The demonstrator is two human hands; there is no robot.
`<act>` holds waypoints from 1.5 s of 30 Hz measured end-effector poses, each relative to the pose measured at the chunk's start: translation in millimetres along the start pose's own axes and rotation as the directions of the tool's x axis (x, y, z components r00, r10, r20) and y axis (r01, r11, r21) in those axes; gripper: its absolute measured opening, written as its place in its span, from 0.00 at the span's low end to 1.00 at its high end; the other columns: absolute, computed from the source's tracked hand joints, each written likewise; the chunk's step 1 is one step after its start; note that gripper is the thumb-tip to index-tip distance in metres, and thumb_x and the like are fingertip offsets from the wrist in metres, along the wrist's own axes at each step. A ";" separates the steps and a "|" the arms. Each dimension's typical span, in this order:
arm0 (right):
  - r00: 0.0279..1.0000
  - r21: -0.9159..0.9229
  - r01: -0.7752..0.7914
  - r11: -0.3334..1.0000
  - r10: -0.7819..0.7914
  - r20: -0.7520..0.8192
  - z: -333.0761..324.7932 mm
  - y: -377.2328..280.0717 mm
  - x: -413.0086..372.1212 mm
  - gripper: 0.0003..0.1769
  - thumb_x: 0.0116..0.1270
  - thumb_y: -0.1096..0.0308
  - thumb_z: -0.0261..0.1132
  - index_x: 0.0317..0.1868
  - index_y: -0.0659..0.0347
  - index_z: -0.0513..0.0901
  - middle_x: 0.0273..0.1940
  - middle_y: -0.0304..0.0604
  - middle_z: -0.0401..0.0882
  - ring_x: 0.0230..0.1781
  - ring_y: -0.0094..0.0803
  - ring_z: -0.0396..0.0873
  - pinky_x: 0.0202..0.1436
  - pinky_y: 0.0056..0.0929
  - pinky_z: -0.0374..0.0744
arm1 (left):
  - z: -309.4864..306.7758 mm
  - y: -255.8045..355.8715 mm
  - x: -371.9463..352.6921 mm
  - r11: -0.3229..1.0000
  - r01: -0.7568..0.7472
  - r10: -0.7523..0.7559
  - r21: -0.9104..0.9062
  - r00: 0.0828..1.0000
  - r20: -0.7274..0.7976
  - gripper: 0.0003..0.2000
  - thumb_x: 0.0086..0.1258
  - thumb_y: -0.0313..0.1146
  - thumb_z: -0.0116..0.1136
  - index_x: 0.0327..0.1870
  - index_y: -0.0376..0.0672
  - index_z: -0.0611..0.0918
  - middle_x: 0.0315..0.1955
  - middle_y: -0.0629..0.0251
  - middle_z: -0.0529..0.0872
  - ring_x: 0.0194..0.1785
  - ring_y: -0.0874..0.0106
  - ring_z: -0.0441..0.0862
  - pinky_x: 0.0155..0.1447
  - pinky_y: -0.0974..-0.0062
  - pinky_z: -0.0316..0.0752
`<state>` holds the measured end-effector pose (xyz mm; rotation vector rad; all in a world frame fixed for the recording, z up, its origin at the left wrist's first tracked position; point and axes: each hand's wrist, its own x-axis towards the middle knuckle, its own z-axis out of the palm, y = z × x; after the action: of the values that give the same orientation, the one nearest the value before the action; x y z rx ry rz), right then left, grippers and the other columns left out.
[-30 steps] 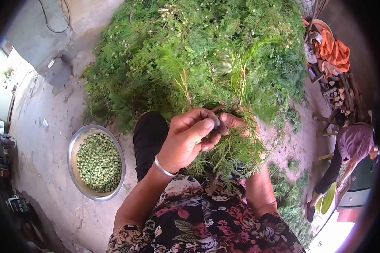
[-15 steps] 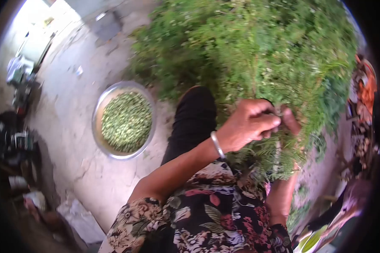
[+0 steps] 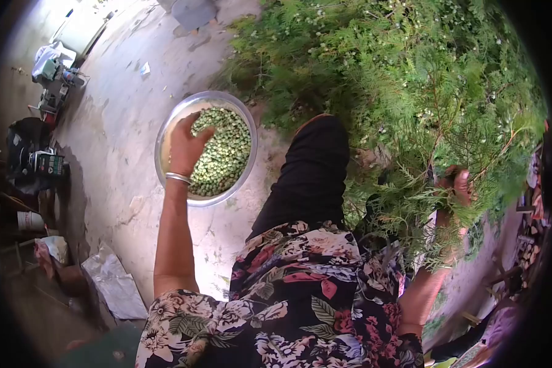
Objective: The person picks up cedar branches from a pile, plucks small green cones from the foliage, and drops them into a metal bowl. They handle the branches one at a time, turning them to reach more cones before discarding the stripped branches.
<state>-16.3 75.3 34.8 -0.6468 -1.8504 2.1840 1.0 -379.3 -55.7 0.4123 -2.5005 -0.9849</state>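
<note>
Viewing through the head camera, the only view on my feed, I register the wearer's two hands well apart. The left hand (image 3: 189, 144) is positioned over the left part of the metal basin (image 3: 254, 140), its thumb spread away from the fingers; I cannot tell whether the fingertips touch the contents. A silver bracelet (image 3: 178, 178) encircles that wrist. The basin rests on the concrete floor (image 3: 122, 122) and contains a bed of small green cones (image 3: 230, 150). The right hand (image 3: 460, 184) is closed around the leafy sprigs (image 3: 411, 202), which fan out above and below the grip. Beyond it I observe a large pile of green branches (image 3: 362, 55); the dark trouser leg (image 3: 313, 165) lies between basin and sprigs.
</note>
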 end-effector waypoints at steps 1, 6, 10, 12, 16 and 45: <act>1.000 0.000 -0.005 1.000 0.005 0.005 -5.6 3.7 5.9 0.22 0.64 0.46 0.63 0.36 0.59 0.80 0.30 0.31 0.74 0.27 0.20 0.69 0.32 0.19 0.67 | -10.3 -0.2 0.9 0.991 0.131 -0.132 -0.039 0.991 -0.012 0.23 0.57 0.33 0.65 0.51 0.27 0.77 0.47 0.47 0.83 0.49 0.62 0.81 0.55 0.72 0.72; 0.992 -0.197 0.081 0.977 -0.059 0.115 -30.5 23.4 38.7 0.29 0.61 0.40 0.63 0.45 0.60 0.79 0.35 0.40 0.79 0.35 0.29 0.78 0.37 0.27 0.75 | -24.4 47.4 -7.8 0.975 0.137 -0.148 -0.175 0.988 -0.051 0.17 0.59 0.30 0.63 0.46 0.27 0.80 0.37 0.55 0.85 0.37 0.71 0.82 0.44 0.76 0.75; 0.976 -0.453 0.209 0.867 -0.158 0.148 -7.5 -14.5 11.1 0.24 0.64 0.43 0.61 0.41 0.59 0.82 0.37 0.40 0.80 0.37 0.27 0.75 0.51 0.34 0.71 | 19.3 157.1 -38.6 0.928 -0.028 0.115 -0.371 0.970 0.213 0.11 0.55 0.27 0.64 0.39 0.34 0.83 0.30 0.57 0.85 0.33 0.72 0.82 0.40 0.76 0.75; 0.983 -0.342 0.184 0.921 -0.168 0.078 -11.2 -3.7 17.8 0.22 0.65 0.48 0.62 0.42 0.60 0.82 0.37 0.40 0.82 0.42 0.27 0.76 0.56 0.34 0.68 | 47.4 202.7 -56.3 0.786 -0.339 0.507 -0.517 0.832 0.225 0.13 0.53 0.29 0.66 0.38 0.35 0.80 0.39 0.53 0.84 0.42 0.59 0.83 0.46 0.66 0.77; 0.884 -0.285 0.431 0.856 -0.337 0.324 -16.5 -14.4 26.7 0.09 0.60 0.69 0.65 0.39 0.65 0.80 0.31 0.37 0.79 0.32 0.22 0.74 0.37 0.25 0.75 | 102.2 278.6 -75.0 0.497 -0.657 0.846 -0.567 0.513 0.147 0.18 0.55 0.30 0.64 0.46 0.34 0.76 0.43 0.47 0.78 0.48 0.51 0.77 0.48 0.59 0.76; 0.997 0.453 0.060 0.890 -0.032 -0.070 -33.1 -22.3 17.7 0.23 0.67 0.45 0.58 0.40 0.59 0.77 0.29 0.39 0.76 0.24 0.25 0.71 0.27 0.26 0.68 | 143.7 292.2 -54.8 0.547 -0.807 0.792 -0.225 0.411 0.452 0.11 0.55 0.32 0.64 0.33 0.37 0.77 0.30 0.53 0.79 0.37 0.54 0.79 0.46 0.59 0.73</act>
<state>-19.6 116.4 49.2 -0.5529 -1.2328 2.4101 -55.2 -67.9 38.6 -1.1562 -2.6053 -0.6578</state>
